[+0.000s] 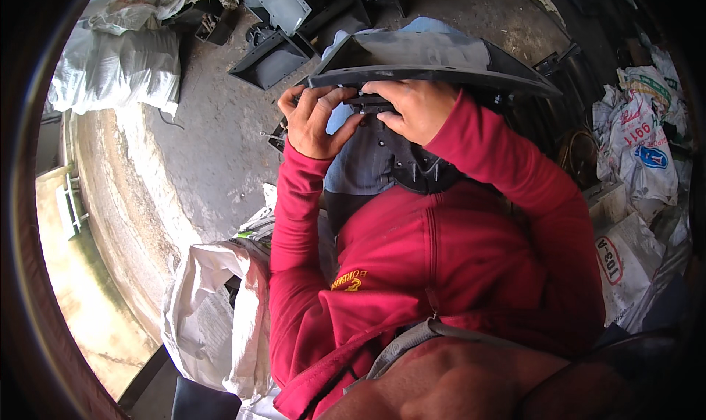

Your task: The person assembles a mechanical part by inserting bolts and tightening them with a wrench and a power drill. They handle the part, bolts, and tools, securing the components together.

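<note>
A large black plastic housing (434, 74), shaped like a shallow open box with a wide rim, stands tilted across my knees. At its near side, just below the rim, sits a narrow black piece (371, 105) with small metal bits. My left hand (318, 122) is curled at the left of this piece, thumb and fingertips closed on something small that I cannot make out. From the right, my right hand (418, 109) grips the housing's near side, index finger along the rim and thumb beneath. Another black plastic part with a curved edge (425, 171) lies on my lap.
Several similar black housings (276, 58) lie on the floor ahead left. White sacks (118, 67) stand at the far left, with an open white sack (220, 310) by my left elbow. More printed sacks (640, 140) and dark parts crowd the right side.
</note>
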Available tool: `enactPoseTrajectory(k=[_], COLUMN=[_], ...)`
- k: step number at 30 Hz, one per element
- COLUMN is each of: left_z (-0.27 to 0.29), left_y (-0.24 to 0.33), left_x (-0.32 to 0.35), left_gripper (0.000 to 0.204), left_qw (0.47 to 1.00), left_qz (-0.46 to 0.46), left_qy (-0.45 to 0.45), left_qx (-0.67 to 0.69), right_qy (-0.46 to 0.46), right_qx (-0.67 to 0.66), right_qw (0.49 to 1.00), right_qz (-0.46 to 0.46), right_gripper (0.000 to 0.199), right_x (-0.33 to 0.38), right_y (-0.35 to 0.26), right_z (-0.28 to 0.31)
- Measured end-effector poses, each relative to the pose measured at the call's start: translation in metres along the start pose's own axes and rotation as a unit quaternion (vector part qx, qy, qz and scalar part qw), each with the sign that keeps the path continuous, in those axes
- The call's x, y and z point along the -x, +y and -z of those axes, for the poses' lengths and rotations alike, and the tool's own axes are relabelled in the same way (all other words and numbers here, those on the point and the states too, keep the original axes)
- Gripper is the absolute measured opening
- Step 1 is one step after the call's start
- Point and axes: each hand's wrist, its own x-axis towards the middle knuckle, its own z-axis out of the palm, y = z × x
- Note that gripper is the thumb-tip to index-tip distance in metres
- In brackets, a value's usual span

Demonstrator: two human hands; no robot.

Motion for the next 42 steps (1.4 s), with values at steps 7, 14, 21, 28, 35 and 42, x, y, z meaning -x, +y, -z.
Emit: enactPoseTrajectory(k=[7, 14, 21, 28, 35, 42], left_z=[0.001, 0.002, 0.003, -0.001, 0.008, 0.009], left_y=[-0.001, 0.003, 0.001, 0.003, 0.006, 0.003], left_x=[-0.001, -0.001, 0.001, 0.0, -0.007, -0.005], left_gripper=[0.04, 0.038, 0.039, 0.038, 0.039, 0.039], left_qw=[0.999, 0.998, 1.0, 0.999, 1.0, 1.0], left_qz=[0.024, 0.017, -0.011, -0.027, -0.006, -0.01], left_qy=[-0.018, -0.005, 0.009, 0.03, -0.006, -0.013], left_qx=[0.038, 0.055, 0.025, 0.019, -0.005, -0.002], right_qy=[0.003, -0.063, -0.05, -0.047, -0.054, 0.044], right_qx=[0.022, 0.001, 0.0, -0.005, 0.014, 0.048], right_qw=[1.0, 0.997, 0.998, 0.998, 0.997, 0.996], right_qz=[0.011, -0.042, -0.033, -0.033, -0.047, 0.054], right_gripper=[0.039, 0.044, 0.045, 0.046, 0.044, 0.038], right_x=[-0.001, -0.001, -0.001, 0.002, 0.001, 0.001], right_y=[0.0, -0.006, -0.005, -0.006, -0.007, -0.001], right_z=[0.003, 0.008, 0.005, 0.007, 0.006, 0.001])
